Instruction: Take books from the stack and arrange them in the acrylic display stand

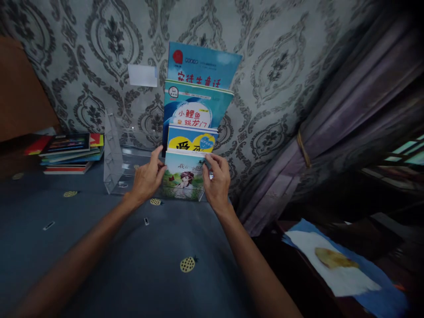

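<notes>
A book with a green cover and a drawn figure (183, 183) stands in the lowest front tier of a clear acrylic rack (112, 165). My left hand (148, 176) is at its left edge, thumb and fingers bent against the side. My right hand (217, 179) pinches its upper right edge. Behind it, in rising tiers, stand a yellow-and-blue book (194, 139), a teal book with a white oval (215, 106) and a tall blue book (202, 66). The rack's left half holds no books.
A stack of books (71, 154) lies left of the rack on the blue pineapple-print cloth (126, 265). Patterned wallpaper (280, 70) is behind, with a white card (142, 75) on it. A tied curtain (291, 163) hangs at right, above a blue-and-white packet (331, 265).
</notes>
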{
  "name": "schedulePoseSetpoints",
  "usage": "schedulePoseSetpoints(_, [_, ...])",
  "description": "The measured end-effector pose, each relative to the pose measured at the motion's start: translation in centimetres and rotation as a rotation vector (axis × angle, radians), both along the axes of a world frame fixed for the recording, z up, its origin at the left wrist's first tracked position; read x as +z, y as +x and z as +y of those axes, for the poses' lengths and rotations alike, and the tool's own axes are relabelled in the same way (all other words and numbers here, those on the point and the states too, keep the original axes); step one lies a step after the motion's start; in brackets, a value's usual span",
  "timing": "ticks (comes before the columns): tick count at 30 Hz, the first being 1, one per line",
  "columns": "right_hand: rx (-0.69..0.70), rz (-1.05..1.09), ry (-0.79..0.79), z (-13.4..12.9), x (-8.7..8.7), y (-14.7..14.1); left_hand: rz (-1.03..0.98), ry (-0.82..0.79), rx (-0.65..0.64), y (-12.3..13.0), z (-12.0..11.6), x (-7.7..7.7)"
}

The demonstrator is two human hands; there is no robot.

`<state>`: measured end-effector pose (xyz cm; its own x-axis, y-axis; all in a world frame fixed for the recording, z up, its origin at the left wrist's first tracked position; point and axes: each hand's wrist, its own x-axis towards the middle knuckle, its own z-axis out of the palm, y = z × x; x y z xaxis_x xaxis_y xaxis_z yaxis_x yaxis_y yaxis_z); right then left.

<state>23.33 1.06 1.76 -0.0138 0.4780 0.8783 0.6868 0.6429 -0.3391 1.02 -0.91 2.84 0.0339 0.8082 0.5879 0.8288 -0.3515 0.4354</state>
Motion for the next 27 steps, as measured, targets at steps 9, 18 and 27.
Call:
schedulePoseSetpoints(9, [0.021, 0.017, 0.018, 0.15, 0.39, 0.46, 0.102, -0.014, 0.007, 0.35, 0.07, -0.55])
schedulePoseSetpoints(18, [0.019, 0.034, 0.027, 0.21, 0.62, 0.65, 0.106, -0.015, -0.036, 0.43, 0.17, -0.76])
schedulePoseSetpoints(27, [0.034, 0.008, 0.023, 0.52, 0.29, 0.91, 0.095, -0.048, -0.055, 0.44, 0.05, -0.73])
